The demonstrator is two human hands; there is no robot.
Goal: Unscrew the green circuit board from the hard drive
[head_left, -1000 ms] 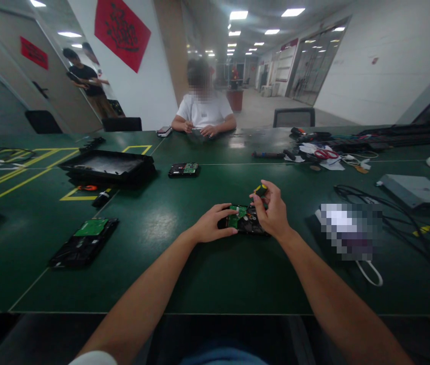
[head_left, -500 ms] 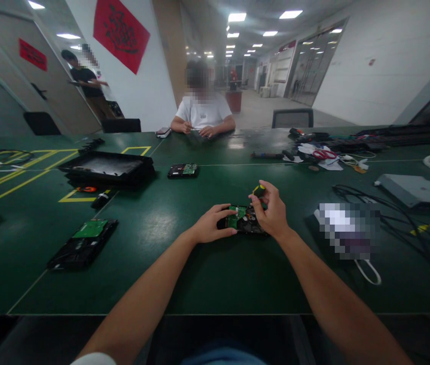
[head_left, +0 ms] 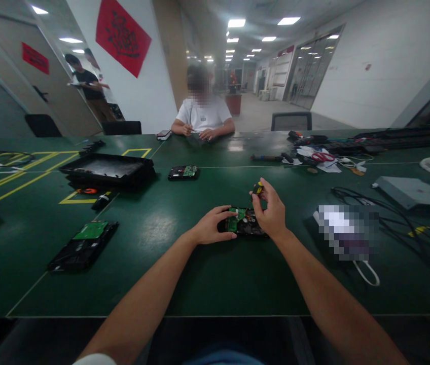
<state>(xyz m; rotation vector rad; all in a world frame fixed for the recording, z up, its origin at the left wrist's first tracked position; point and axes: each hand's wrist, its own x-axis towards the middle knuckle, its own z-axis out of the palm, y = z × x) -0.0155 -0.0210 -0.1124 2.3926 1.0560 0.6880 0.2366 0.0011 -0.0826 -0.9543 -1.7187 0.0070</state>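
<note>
In front of me on the green table lies a black device housing (head_left: 253, 228) with a green circuit board (head_left: 234, 222) and wires exposed. My left hand (head_left: 215, 224) grips the housing's left end, with the thumb along the near edge and fingers over the far edge. Above the right part of the housing, my right hand (head_left: 270, 209) pinches a small screwdriver (head_left: 257, 188) with a yellow and black handle. The tool stands roughly upright, tip down toward the housing. Whether the tip touches a screw is too small to tell.
Left lies another opened black device (head_left: 83, 246); a third device (head_left: 183, 172) sits farther off. Black trays (head_left: 108, 170) are stacked at back left. On the right are a pixelated object (head_left: 346, 233), black cables (head_left: 401, 223) and a grey box (head_left: 415, 192). A person (head_left: 203, 114) sits opposite.
The screwdriver handle has turned slightly between my right fingers, and those fingers have shifted a little. My left hand keeps its hold on the housing, which stays in place.
</note>
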